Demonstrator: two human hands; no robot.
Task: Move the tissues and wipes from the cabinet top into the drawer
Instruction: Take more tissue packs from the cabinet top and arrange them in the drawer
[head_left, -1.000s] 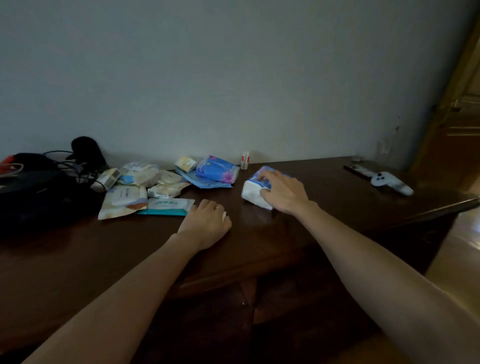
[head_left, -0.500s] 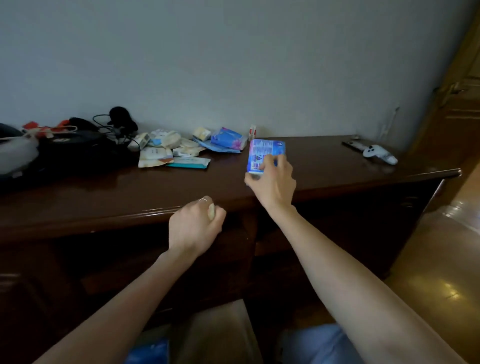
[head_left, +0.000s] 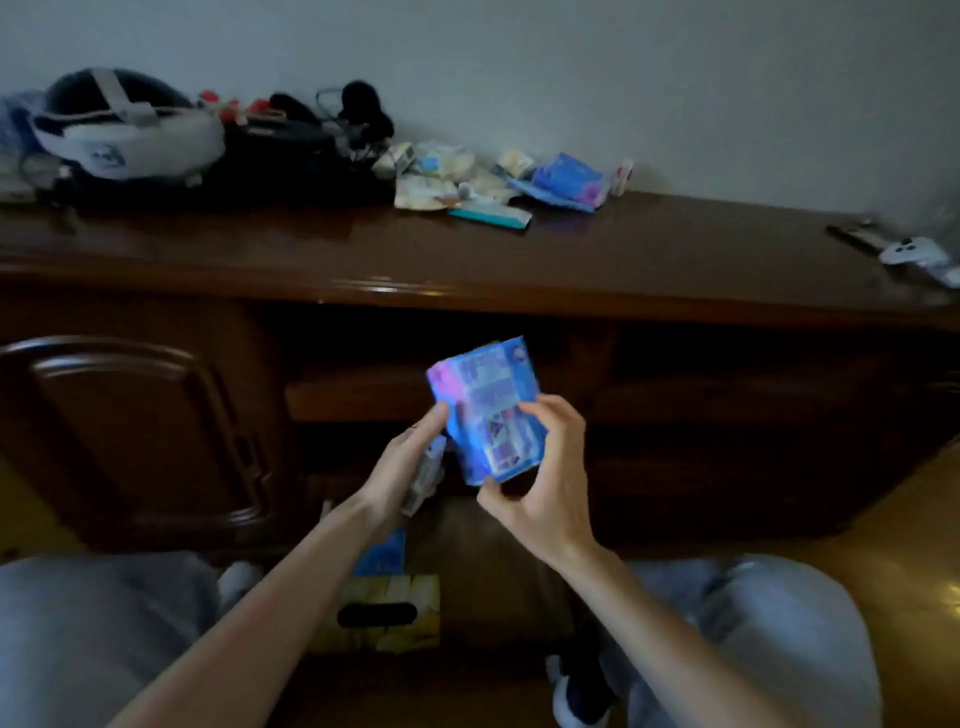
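Right hand grips the blue tissue pack with closed fingers, left hand touching its left edge while holding a small pale packet, long axis near upright, pack directly above the open drawer below.

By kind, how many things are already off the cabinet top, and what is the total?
Blue packs: 2, the held pack in the right hand and the lower pack in the drawer
Yellow tissue box, in the drawer: 1
Pale item at the left hand, too blurred to name: 1
Total: 4
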